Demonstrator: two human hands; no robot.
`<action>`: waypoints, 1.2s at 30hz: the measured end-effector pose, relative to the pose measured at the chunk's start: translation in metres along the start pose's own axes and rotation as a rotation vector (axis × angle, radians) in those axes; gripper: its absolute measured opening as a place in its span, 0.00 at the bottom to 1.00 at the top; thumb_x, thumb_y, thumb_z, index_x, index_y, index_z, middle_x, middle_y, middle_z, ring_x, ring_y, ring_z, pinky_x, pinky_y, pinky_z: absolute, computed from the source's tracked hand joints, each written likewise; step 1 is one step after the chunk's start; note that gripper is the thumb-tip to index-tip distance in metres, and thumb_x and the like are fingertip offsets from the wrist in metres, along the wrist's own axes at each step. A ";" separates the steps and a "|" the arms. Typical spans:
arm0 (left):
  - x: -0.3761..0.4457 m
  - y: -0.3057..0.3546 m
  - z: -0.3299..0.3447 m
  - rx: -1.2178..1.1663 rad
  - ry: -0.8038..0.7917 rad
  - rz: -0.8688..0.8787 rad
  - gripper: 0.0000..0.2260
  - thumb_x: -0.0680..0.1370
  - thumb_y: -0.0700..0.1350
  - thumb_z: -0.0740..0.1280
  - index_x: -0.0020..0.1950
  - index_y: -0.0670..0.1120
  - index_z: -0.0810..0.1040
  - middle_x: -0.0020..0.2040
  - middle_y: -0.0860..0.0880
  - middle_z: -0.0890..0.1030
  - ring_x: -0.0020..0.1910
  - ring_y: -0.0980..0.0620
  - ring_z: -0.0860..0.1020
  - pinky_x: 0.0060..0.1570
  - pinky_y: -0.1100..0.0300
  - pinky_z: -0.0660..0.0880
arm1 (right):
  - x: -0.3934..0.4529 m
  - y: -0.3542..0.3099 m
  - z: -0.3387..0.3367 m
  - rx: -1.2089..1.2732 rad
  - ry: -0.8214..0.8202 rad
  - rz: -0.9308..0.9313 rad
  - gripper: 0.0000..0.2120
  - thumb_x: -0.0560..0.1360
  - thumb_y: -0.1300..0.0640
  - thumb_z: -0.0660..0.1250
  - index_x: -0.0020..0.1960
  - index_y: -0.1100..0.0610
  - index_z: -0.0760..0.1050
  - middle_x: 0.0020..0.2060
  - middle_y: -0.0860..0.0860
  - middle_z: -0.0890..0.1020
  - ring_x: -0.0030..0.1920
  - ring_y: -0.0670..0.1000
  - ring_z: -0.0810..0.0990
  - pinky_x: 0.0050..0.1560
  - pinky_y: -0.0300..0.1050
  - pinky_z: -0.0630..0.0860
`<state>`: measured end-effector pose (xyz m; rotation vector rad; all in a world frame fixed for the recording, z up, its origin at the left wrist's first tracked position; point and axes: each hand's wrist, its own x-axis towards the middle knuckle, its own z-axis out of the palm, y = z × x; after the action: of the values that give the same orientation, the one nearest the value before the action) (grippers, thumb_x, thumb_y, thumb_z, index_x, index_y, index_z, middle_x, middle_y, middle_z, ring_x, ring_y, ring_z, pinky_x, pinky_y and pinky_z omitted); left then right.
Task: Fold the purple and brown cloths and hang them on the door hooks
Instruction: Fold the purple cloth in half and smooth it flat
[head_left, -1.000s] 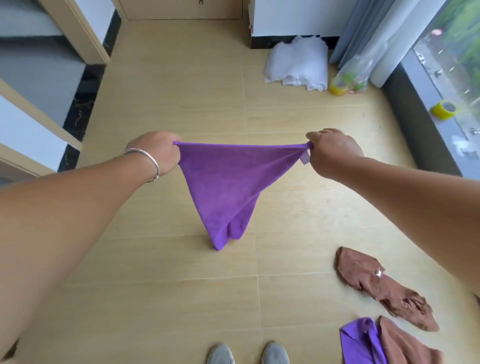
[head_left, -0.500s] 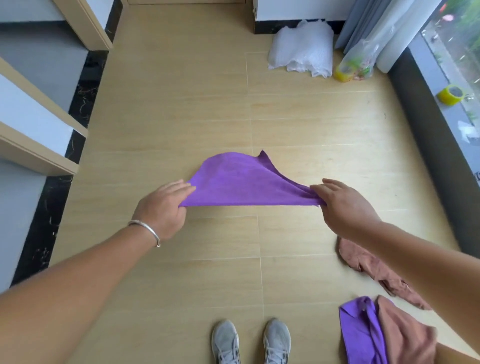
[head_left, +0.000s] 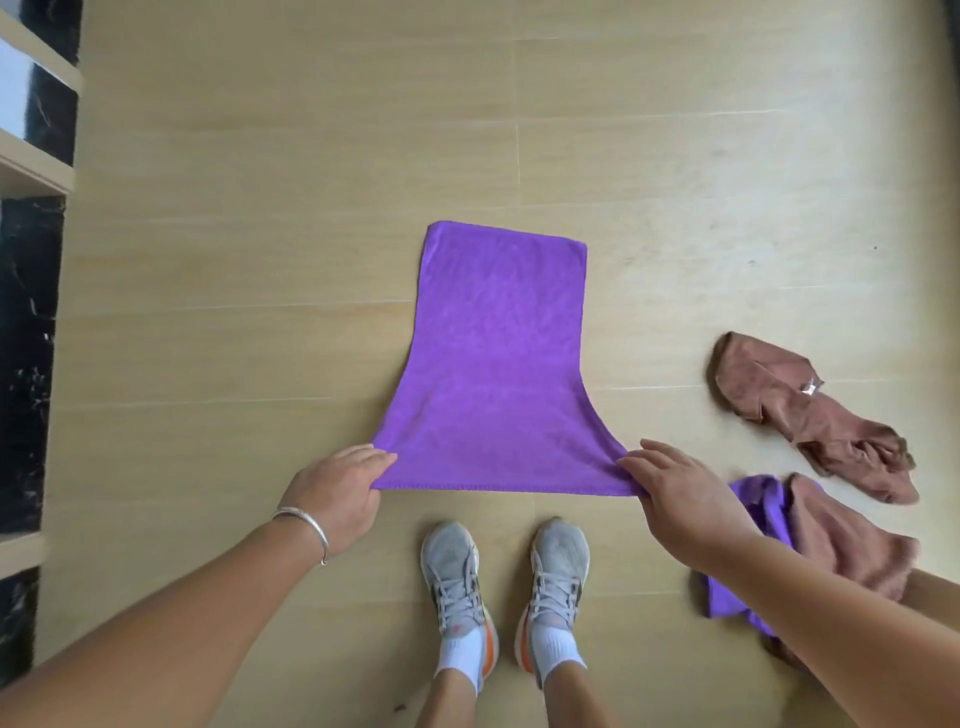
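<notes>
Nearest the camera, two feet in grey shoes (head_left: 504, 582) with white socks stand side by side on the pale wooden floor (head_left: 260, 260), toes pointing away. Both bare forearms reach forward and down from the lower corners. The left hand (head_left: 337, 493), with a thin silver bracelet (head_left: 306, 525) on its wrist, pinches the near left corner of a purple cloth (head_left: 493, 374), fingers on top of the fabric and curled over the edge. The right hand (head_left: 675, 493) pinches the near right corner in the same way, its fingers lying over the top of the cloth.

The purple cloth lies spread on the floor just ahead of the shoes. Its near edge is pulled wide and straight between the two hands, and the sides curve inward toward a narrower far edge, which lies flat with square corners.

To the right, partly hidden behind the right forearm, a second purple cloth (head_left: 758, 514) lies crumpled, with a brown cloth (head_left: 852, 551) bunched against its right side and touching it. A little farther off, a second brown cloth (head_left: 795, 415) lies rumpled and stretched out on its own, with a small pale tag showing near its middle; it sits apart from the spread cloth.

Along the left edge runs a strip of black marbled stone (head_left: 31, 338) crossed by pale wooden ledges (head_left: 31, 171).
</notes>
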<state>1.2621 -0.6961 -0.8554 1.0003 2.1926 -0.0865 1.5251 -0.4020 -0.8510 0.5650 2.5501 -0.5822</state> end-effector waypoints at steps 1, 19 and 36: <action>0.003 -0.002 0.015 0.000 -0.019 -0.006 0.24 0.77 0.41 0.58 0.74 0.53 0.68 0.73 0.57 0.68 0.74 0.58 0.61 0.68 0.63 0.60 | 0.000 0.003 0.015 0.001 -0.027 0.007 0.19 0.77 0.60 0.61 0.67 0.52 0.73 0.64 0.45 0.77 0.72 0.52 0.66 0.70 0.46 0.64; 0.311 -0.064 0.027 -0.436 0.350 -0.113 0.12 0.79 0.41 0.63 0.61 0.48 0.78 0.57 0.47 0.82 0.55 0.45 0.79 0.58 0.51 0.74 | 0.264 0.087 0.051 0.478 0.360 0.441 0.07 0.71 0.52 0.65 0.36 0.51 0.80 0.34 0.47 0.82 0.37 0.51 0.79 0.35 0.44 0.74; 0.357 -0.048 0.190 0.281 0.311 0.195 0.32 0.76 0.64 0.50 0.77 0.52 0.60 0.78 0.46 0.56 0.77 0.46 0.56 0.72 0.41 0.56 | 0.331 0.101 0.196 -0.286 0.254 -0.128 0.32 0.76 0.38 0.57 0.74 0.54 0.67 0.73 0.57 0.66 0.73 0.58 0.65 0.70 0.59 0.65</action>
<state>1.1813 -0.5663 -1.2329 1.4643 2.3912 -0.1616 1.3724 -0.3205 -1.2084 0.3967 2.8577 -0.1880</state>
